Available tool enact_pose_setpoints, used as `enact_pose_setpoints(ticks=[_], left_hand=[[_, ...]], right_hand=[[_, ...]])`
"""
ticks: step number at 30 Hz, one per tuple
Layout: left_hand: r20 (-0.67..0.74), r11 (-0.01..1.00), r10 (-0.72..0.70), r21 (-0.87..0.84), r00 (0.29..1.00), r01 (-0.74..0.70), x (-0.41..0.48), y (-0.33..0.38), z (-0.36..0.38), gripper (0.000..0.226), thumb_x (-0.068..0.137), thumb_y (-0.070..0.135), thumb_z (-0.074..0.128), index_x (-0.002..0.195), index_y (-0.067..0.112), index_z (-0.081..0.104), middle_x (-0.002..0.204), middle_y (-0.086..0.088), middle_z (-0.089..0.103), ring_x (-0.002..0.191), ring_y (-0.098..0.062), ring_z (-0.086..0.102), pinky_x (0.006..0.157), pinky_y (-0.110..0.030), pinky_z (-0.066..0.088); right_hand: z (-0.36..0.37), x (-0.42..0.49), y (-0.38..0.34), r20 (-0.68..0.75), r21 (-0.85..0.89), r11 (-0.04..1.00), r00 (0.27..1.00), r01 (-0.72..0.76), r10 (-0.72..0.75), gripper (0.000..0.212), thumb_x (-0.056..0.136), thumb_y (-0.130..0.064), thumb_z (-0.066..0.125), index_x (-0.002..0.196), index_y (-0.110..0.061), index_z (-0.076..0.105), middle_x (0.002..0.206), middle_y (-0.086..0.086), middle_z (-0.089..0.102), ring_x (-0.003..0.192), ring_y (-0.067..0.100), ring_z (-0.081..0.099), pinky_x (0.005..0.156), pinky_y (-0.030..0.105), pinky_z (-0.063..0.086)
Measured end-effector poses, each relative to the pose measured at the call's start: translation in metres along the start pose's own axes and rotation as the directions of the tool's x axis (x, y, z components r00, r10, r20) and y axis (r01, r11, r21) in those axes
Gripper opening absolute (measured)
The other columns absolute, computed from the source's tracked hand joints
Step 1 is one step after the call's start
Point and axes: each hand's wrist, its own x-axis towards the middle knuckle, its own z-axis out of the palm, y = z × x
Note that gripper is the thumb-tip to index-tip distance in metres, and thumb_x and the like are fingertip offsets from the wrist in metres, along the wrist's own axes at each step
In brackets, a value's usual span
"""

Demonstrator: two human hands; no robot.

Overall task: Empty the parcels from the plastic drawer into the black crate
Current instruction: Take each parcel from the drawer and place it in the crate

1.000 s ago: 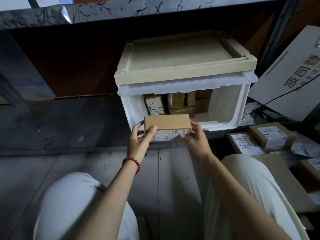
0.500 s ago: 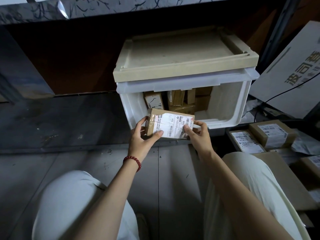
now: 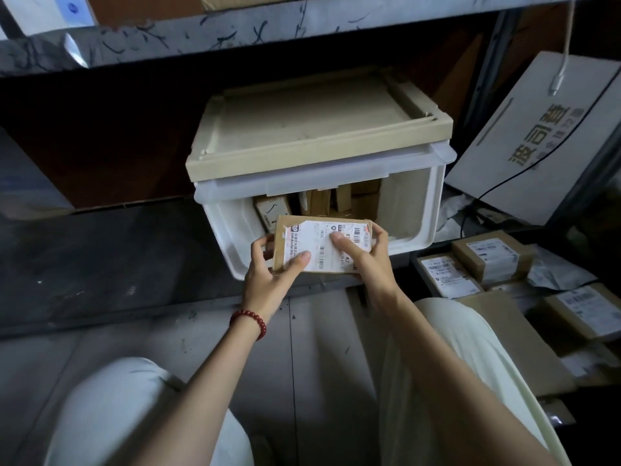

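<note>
Left hand [image 3: 268, 280], a red bead bracelet [image 3: 250, 322] on its wrist, grips the left end of a flat brown parcel [image 3: 339, 227], thumb on the white label and fingers curled behind. Right hand [image 3: 366, 260] grips the right end the same way, thumb across the barcode. The parcel is held level, label up, just in front of the drawer's open mouth and clear of it.

Left of the hands runs a dark, scuffed shelf board [image 3: 100, 250], with deep shadow behind it. In the middle sits the white plastic drawer [image 3: 420, 210], its open front tipped toward the viewer and a beige lid [image 3: 319, 129] on top. More small brown parcels [image 3: 336, 200] stand on end at the back of it, partly hidden by the held parcel and the drawer's upper lip.

To the right, a large white carton [image 3: 537, 139] printed with gold characters leans at a tilt, and a black cable [image 3: 504, 183] crosses its face. Below it, several labelled boxes [image 3: 490, 260] lie packed close together, touching, with a dark edge round the nearest ones; whether that edge is the crate cannot be told. A grey plastic bag [image 3: 554, 274] lies beside them, and a flat sheet of cardboard [image 3: 510, 338] rests nearer the viewer.

Grey floor [image 3: 319, 348], marked with dark specks, shows between the person's two knees [image 3: 134, 415] in white trousers. Overhead, a scratched metal shelf [image 3: 235, 28] spans the width. The light is dim.
</note>
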Motion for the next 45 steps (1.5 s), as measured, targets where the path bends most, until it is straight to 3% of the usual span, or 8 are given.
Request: enact_pose_setpoints(ticks=[5,12,16,23,26,34,39,45], left_hand=[[0.026,0.997,0.071,-0.010,0.997,-0.071,0.008,0.028,0.037,0.074,0.074,0.048,0.074,0.133,0.033,0.032,0.108,0.025,0.060,0.098,0.008,0.057,0.075,-0.013,0.044],[0.247,0.980,0.114,0.130,0.962,-0.150,0.005,0.064,0.135,0.071,0.076,0.046,0.075,0.131,0.034,0.032,0.094,0.029,0.057,0.090,0.002,0.056,0.069,-0.012,0.038],[0.369,0.955,0.155,0.182,0.916,-0.235,-0.003,0.075,0.205,0.064,0.075,0.040,0.077,0.127,0.029,0.042,0.120,0.004,0.057,0.107,-0.012,0.053,0.085,-0.025,0.043],[0.600,0.911,0.140,0.234,0.788,-0.340,-0.039,0.067,0.307,0.056,0.079,0.040,0.074,0.127,0.030,0.047,0.129,-0.002,0.047,0.113,-0.019,0.051,0.084,-0.023,0.038],[0.650,0.861,0.087,0.333,0.755,-0.385,-0.048,0.055,0.330,0.055,0.082,0.047,0.068,0.128,0.030,0.044,0.134,-0.004,0.043,0.115,-0.025,0.050,0.083,-0.027,0.037],[0.657,0.734,-0.043,0.532,0.752,-0.422,-0.034,0.033,0.349,0.054,0.089,0.060,0.049,0.133,0.029,0.042,0.141,-0.002,0.047,0.126,-0.028,0.044,0.104,-0.050,0.036],[0.661,0.720,-0.009,0.525,0.750,-0.454,-0.031,0.027,0.368,0.051,0.091,0.059,0.046,0.135,0.033,0.043,0.138,-0.003,0.051,0.127,-0.028,0.043,0.103,-0.044,0.025],[0.690,0.505,0.098,0.586,0.717,-0.633,-0.039,0.012,0.386,0.049,0.090,0.053,0.046,0.133,0.030,0.046,0.126,-0.001,0.060,0.120,-0.023,0.044,0.092,-0.039,0.023]], right_hand=[[-0.032,0.003,-0.035,0.022,-0.140,0.980,0.990,0.140,-0.139,0.074,0.077,-0.026,0.081,0.133,-0.027,0.033,0.116,0.001,0.062,0.091,0.000,0.067,0.070,0.013,0.052],[-0.140,-0.014,-0.059,-0.267,-0.190,0.976,0.951,0.105,-0.154,0.072,0.073,-0.035,0.082,0.130,-0.026,0.039,0.114,-0.003,0.063,0.098,0.007,0.067,0.082,0.027,0.057],[-0.207,-0.040,-0.051,-0.473,-0.196,0.981,0.876,-0.004,-0.091,0.076,0.066,-0.050,0.082,0.126,-0.026,0.043,0.112,-0.007,0.066,0.101,0.011,0.067,0.089,0.040,0.055],[-0.289,-0.089,-0.022,-0.748,-0.036,0.973,0.652,-0.227,0.125,0.068,0.067,-0.054,0.081,0.119,-0.019,0.056,0.103,0.001,0.070,0.091,0.021,0.069,0.078,0.039,0.058],[-0.304,-0.098,-0.004,-0.757,0.068,0.961,0.613,-0.269,0.226,0.047,0.072,-0.048,0.079,0.106,-0.020,0.063,0.096,0.001,0.070,0.090,0.024,0.069,0.076,0.040,0.058],[-0.317,-0.084,0.023,-0.789,0.182,0.928,0.515,-0.324,0.335,0.068,0.071,-0.055,0.076,0.121,-0.011,0.062,0.113,0.007,0.068,0.099,0.023,0.066,0.093,0.045,0.053],[-0.327,-0.079,0.029,-0.804,0.222,0.919,0.472,-0.326,0.362,0.070,0.071,-0.058,0.074,0.124,-0.014,0.059,0.116,0.004,0.066,0.101,0.020,0.064,0.090,0.038,0.053],[-0.328,-0.092,0.053,-0.775,0.278,0.884,0.456,-0.375,0.437,0.056,0.074,-0.056,0.074,0.113,-0.018,0.063,0.102,-0.002,0.068,0.093,0.015,0.064,0.078,0.034,0.055]])
